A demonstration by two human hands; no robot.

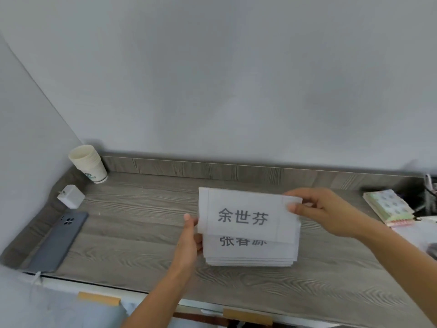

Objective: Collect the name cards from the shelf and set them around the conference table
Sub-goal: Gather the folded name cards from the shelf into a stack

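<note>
Two hands, left hand (189, 242) and right hand (324, 213), grip with closed fingers the top white paper name card (246, 215) above the white card stack (250, 253) on the grey wood-grain shelf (142, 221).

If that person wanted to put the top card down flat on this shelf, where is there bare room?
The widest bare patch lies between the phone and the stack of name cards, reaching back to the paper cups and charger. The front strip below the stack is free too. The right end is crowded: a notepad and clutter behind it.
</note>
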